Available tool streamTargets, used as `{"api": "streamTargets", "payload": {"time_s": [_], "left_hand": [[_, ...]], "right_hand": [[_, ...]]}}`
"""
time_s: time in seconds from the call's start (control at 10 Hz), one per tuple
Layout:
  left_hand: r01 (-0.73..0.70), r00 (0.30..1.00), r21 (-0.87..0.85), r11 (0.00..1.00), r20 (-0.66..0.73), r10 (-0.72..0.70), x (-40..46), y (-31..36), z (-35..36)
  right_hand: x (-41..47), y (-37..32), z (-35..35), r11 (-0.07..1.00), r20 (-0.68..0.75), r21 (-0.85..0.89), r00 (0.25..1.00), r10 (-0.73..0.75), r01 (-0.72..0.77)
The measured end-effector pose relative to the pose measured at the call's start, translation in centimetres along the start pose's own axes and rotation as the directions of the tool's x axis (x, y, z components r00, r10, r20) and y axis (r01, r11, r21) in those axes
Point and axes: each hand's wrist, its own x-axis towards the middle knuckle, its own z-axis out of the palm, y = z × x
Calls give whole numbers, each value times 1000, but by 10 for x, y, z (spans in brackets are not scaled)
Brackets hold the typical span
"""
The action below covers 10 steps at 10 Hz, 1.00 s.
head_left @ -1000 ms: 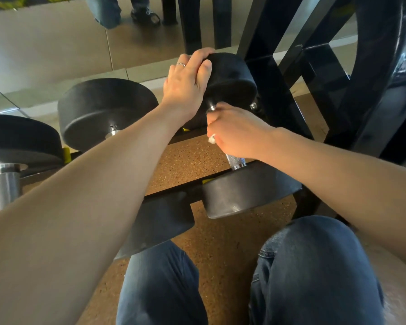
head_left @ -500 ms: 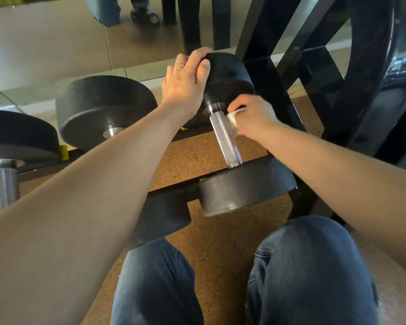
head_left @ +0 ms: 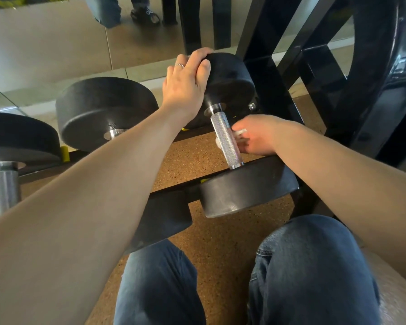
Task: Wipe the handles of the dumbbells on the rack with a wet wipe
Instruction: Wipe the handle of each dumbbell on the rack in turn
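Observation:
A small black dumbbell lies on the rack rails, its knurled steel handle bare on top. My left hand grips the rim of its far head. My right hand sits at the right side of the handle, low down, fingers curled under it and pinching a white wet wipe. A bit of wipe also shows left of the handle. The near head rests on the front rail.
Two bigger dumbbells sit to the left on the same rack. Black frame uprights stand close behind and right. A mirror behind reflects someone's legs. My knees in jeans are just below the rack, over cork flooring.
My right hand let go of the top of the handle, moved off to its right side, then slid down and under it with the wipe. The left hand stayed on the far head.

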Motion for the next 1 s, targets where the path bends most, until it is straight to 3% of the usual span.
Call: {"api": "streamTargets", "payload": {"time_s": [0.1, 0.2, 0.3, 0.4, 0.5, 0.6, 0.7, 0.8, 0.9, 1.0], "left_hand": [[-4, 1000, -5, 1000, 0, 4, -1, -1, 0], [-1, 1000, -6, 1000, 1, 1, 0, -1, 1], [2, 1000, 1, 1000, 8, -2, -1, 0, 1], [-1, 1000, -5, 1000, 11, 1, 0, -2, 1], [0, 1000, -9, 1000, 15, 0, 0, -3, 1], [-5, 1000, -11, 1000, 15, 5, 0, -3, 0], [-18, 1000, -21, 1000, 13, 18, 1, -4, -1], [-16, 1000, -29, 999, 1, 16, 1, -4, -1], [0, 1000, -13, 1000, 13, 1, 1, -2, -1], [0, 1000, -9, 1000, 12, 0, -1, -2, -1]], "right_hand": [[7, 3, -5, 965, -87, 254, 996, -35, 56], [2, 9, -18, 950, -281, 113, 926, -250, 291], [-6, 2, -10, 445, -34, -711, 605, -795, 545], [-3, -8, 12, -85, 419, -851, 574, -703, 518], [-1, -13, 22, -245, 477, -873, 634, -609, 422], [-9, -16, 26, -88, 476, -871, 787, -392, 483], [-22, -26, 18, 596, 426, -631, 864, -269, 497], [-13, -28, 2, 903, 58, -65, 905, -422, 425], [-2, -11, -7, 784, -307, -441, 747, -589, 437], [2, 8, -6, 654, -323, -708, 701, -636, 267]]}}
